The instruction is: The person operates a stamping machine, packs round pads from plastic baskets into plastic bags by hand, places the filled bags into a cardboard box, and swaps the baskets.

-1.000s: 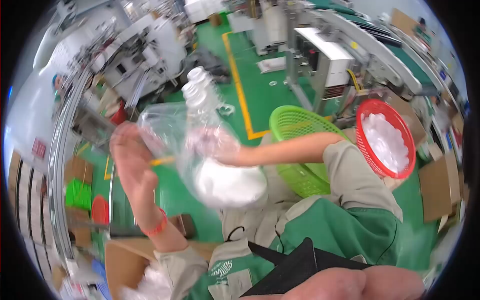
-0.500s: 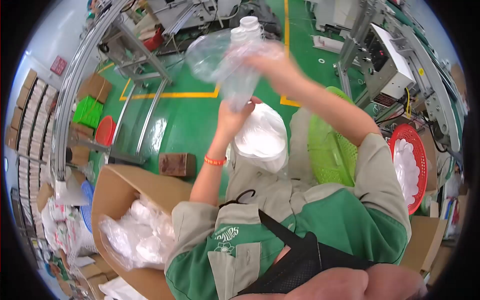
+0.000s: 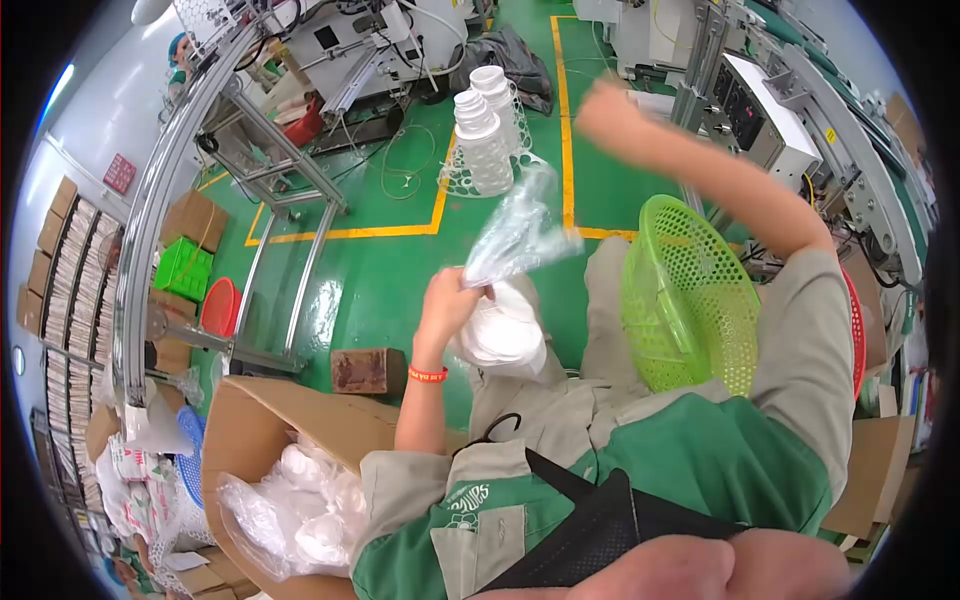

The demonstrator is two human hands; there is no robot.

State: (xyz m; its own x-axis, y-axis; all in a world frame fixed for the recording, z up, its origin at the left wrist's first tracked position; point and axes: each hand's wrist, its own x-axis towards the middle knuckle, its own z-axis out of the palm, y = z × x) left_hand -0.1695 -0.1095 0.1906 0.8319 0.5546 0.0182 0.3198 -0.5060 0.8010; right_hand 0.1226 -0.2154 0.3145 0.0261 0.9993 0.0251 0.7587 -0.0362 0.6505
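Observation:
My left hand (image 3: 452,303) is closed around the gathered neck of a clear plastic bag (image 3: 520,230). The bag's loose top flares out above the fist, and its lower part, filled with white rounded pieces (image 3: 503,330), hangs over my lap. Out to the upper right, my right hand (image 3: 608,120) is raised away from the bag and smeared by motion; whether its fingers hold anything does not show. By my right leg leans a green perforated basket (image 3: 690,300).
A cardboard box (image 3: 300,400) on my left holds bagged white pieces (image 3: 310,500). White stacked pieces (image 3: 482,140) stand on the floor ahead. A brown block (image 3: 367,371), metal frame (image 3: 310,250) and control box (image 3: 770,115) are nearby. A person (image 3: 180,65) is at the far upper left.
My right hand has left the bag and swung up and right. The bag's top has collapsed narrower above my left hand, which has shifted slightly lower. The view has shifted, too.

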